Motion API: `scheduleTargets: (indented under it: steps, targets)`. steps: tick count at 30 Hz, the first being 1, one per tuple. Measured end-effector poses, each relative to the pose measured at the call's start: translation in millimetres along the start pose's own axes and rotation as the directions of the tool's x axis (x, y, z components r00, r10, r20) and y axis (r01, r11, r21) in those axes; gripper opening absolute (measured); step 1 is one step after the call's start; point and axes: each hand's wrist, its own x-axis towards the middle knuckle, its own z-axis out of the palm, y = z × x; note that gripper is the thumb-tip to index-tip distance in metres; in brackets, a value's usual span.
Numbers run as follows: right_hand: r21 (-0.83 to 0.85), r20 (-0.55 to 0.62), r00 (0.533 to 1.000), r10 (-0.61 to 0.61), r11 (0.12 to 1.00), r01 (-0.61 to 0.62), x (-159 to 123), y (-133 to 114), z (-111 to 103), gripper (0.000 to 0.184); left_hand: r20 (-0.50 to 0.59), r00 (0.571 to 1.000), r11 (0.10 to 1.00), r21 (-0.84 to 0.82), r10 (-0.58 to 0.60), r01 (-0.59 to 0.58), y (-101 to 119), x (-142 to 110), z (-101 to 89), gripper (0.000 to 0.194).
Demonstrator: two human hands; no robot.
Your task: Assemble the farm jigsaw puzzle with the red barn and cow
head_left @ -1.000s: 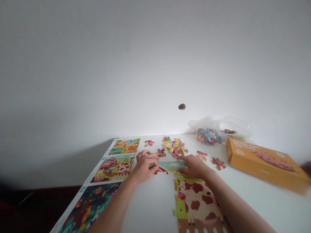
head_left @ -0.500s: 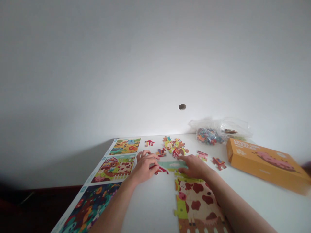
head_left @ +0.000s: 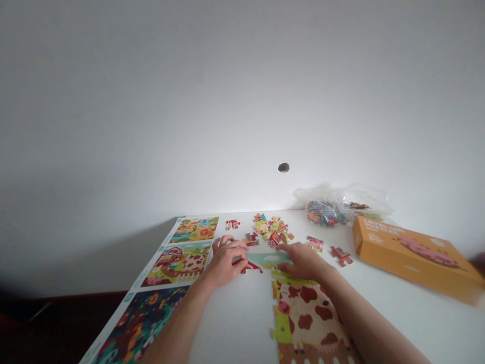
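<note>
A partly joined cow puzzle (head_left: 306, 318) lies on the white table (head_left: 235, 323) in front of me. My left hand (head_left: 224, 262) rests curled on the table, its fingers pinching a red-and-teal puzzle piece (head_left: 253, 264) at the puzzle's upper left. My right hand (head_left: 301, 260) lies flat with fingers stretched over the teal sky strip (head_left: 267, 258) along the puzzle's top edge. A heap of loose pieces (head_left: 273, 228) sits just beyond both hands.
A reference sheet with three puzzle pictures (head_left: 166, 283) lies at the left table edge. An orange puzzle box (head_left: 413, 255) sits at right, with a clear bag of pieces (head_left: 337, 206) behind it. Single pieces (head_left: 341, 254) lie scattered between.
</note>
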Motion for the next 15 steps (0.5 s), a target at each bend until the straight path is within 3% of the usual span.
scheduleTargets:
  steps: [10,15]
  targets:
    - [0.016,-0.022,1.0,-0.009,1.0,0.01,1,3,0,0.046,0.006,1.0,1.0,-0.008,0.0,0.0,2,0,-2.6,0.015]
    - [-0.008,-0.144,0.971,0.193,0.981,-0.196,7,10,-3,0.032,-0.001,1.0,1.0,-0.002,-0.006,0.006,2,0,-4.4,0.012]
